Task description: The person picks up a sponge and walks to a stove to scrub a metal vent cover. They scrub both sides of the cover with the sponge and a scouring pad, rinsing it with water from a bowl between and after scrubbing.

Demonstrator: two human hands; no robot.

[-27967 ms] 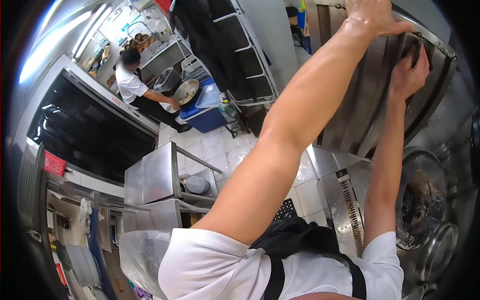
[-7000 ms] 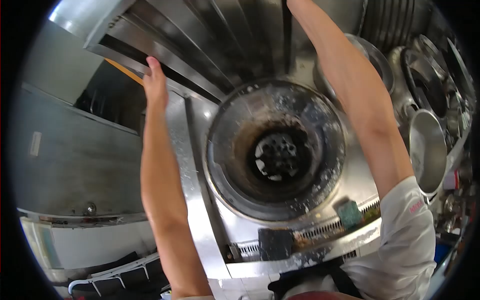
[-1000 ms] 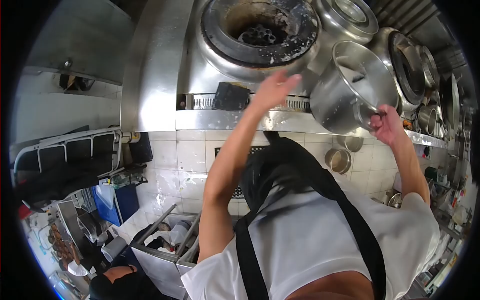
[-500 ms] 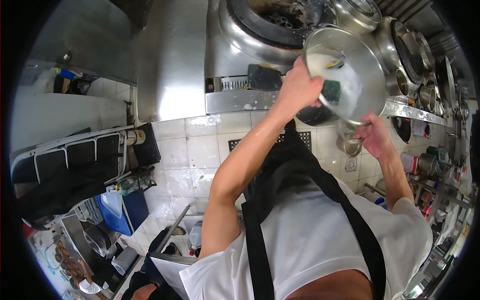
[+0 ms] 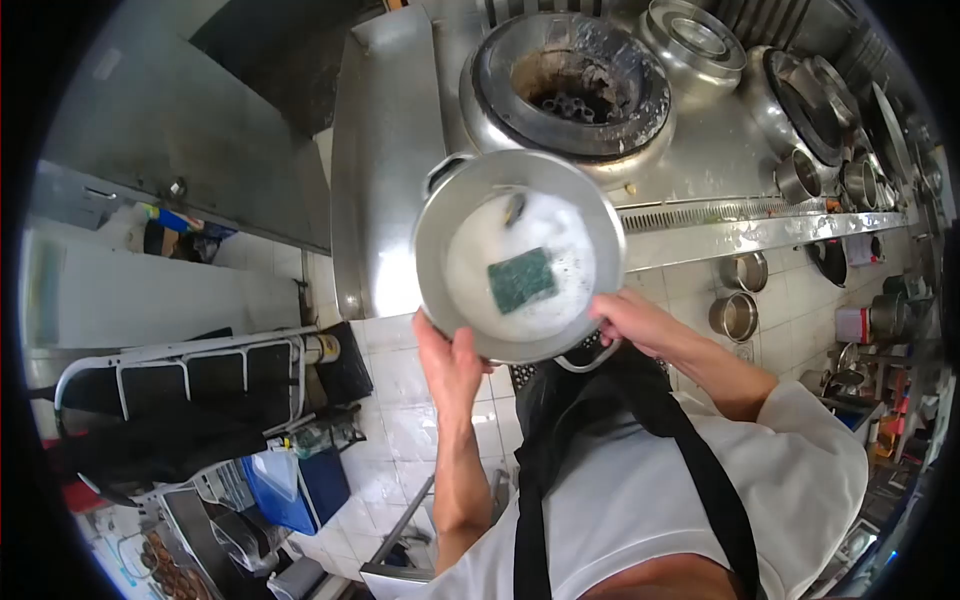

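A large metal pot [image 5: 440, 290] with two loop handles is held up in front of me, its mouth facing the camera. Inside it lie white soapy suds [image 5: 570, 230], a green scouring pad [image 5: 522, 280] and a small dark object [image 5: 515, 210] whose kind I cannot make out. My left hand [image 5: 450, 365] grips the pot's lower left rim, thumb on the near side. On the lower right rim, close to one loop handle [image 5: 590, 358], my right hand [image 5: 628, 320] is closed. Fingers behind the pot are hidden.
Behind the pot stands a wok burner [image 5: 575, 90] in a steel counter [image 5: 385, 180]. Metal pots [image 5: 735, 315] sit low at the right. A white-framed folding rack [image 5: 190, 360] and a blue box [image 5: 300, 490] are at the left, on the tiled floor [image 5: 390, 400] side.
The pot has moved left and now faces the camera more squarely. My left hand has shifted to its lower left rim. The view has turned, bringing more of the burner into sight.
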